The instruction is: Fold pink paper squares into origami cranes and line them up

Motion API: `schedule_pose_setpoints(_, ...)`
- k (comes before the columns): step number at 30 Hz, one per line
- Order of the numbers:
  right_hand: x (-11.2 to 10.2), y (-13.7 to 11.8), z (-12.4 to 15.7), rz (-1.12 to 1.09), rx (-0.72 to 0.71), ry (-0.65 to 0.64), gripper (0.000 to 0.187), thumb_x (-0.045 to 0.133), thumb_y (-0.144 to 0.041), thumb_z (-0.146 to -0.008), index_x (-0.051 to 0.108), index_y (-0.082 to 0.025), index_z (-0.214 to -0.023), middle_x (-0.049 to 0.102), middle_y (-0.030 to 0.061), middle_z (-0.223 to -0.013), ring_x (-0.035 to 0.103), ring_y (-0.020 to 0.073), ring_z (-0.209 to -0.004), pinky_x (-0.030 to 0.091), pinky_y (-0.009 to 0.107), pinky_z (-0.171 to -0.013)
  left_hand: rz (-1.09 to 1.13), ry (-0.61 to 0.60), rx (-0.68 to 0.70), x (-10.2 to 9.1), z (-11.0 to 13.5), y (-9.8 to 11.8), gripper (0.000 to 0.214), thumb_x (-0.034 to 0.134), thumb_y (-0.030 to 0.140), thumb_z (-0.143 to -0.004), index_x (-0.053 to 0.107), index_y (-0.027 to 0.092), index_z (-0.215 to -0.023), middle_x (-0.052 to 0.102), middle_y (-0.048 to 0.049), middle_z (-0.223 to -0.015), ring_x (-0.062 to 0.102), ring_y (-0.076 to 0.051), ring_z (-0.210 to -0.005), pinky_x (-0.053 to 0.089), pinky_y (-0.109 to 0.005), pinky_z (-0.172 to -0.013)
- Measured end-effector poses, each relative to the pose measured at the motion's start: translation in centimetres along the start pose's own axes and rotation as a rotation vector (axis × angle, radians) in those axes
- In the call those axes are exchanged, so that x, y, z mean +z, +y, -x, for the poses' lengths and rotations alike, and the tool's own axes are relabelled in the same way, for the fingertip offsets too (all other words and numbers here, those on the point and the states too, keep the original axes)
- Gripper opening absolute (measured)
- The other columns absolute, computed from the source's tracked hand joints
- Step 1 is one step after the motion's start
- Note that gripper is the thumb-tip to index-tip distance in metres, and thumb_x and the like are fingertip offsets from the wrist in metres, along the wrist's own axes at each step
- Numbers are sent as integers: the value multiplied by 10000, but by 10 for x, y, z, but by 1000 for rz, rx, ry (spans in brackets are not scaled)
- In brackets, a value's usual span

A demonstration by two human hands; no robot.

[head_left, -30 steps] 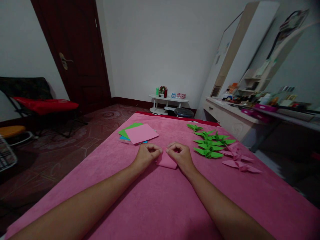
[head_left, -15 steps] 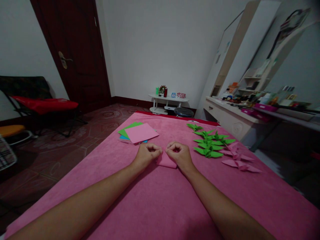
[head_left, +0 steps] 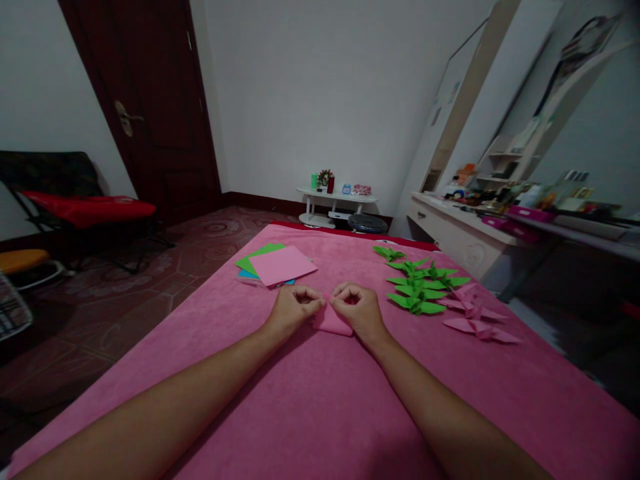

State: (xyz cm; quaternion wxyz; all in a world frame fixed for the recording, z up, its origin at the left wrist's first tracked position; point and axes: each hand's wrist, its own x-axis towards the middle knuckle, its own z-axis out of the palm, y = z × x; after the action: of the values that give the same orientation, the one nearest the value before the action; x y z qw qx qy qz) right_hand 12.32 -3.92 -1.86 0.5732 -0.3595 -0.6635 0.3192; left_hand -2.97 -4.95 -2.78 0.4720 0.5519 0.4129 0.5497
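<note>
A folded pink paper (head_left: 331, 321) lies on the pink cloth (head_left: 320, 400) between my two hands. My left hand (head_left: 293, 308) is curled, its fingertips pinched on the paper's left edge. My right hand (head_left: 356, 308) is curled the same way, pinching the paper's right edge. Both hands rest on the cloth, knuckles almost touching. Much of the paper is hidden under the fingers.
A stack of pink, green and blue paper sheets (head_left: 280, 265) lies beyond my left hand. Several folded green paper figures (head_left: 417, 287) and pink ones (head_left: 475, 319) lie to the right. A cluttered desk (head_left: 500, 227), a small white table (head_left: 336, 203), a door and a chair (head_left: 75, 207) surround the bed.
</note>
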Motion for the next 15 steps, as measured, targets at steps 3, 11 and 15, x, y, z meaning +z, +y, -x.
schedule_pose_setpoints(3,0,-1,0,4,0,0,168,655,-181,-625,551,-163,-494,585,26,-633,535,129,-593,423,234,-555,33,19,-7,1,1,3,176,716,230,-589,599,112,-649,559,6,-510,461,-73,-425,358,-195,-438)
schedule_pose_setpoints(11,0,-2,1,30,-3,8,165,648,-194,-632,552,-167,-500,592,28,-642,537,135,-595,431,241,-550,137,25,2,2,0,-1,257,746,236,-571,563,126,-715,574,25,-542,482,-64,-448,353,-177,-462)
schedule_pose_setpoints(15,0,-1,1,46,-15,11,164,648,-206,-637,556,-169,-506,594,30,-646,543,137,-602,440,241,-551,158,15,-17,2,1,0,300,762,252,-567,573,127,-762,606,9,-584,506,-73,-467,376,-184,-477)
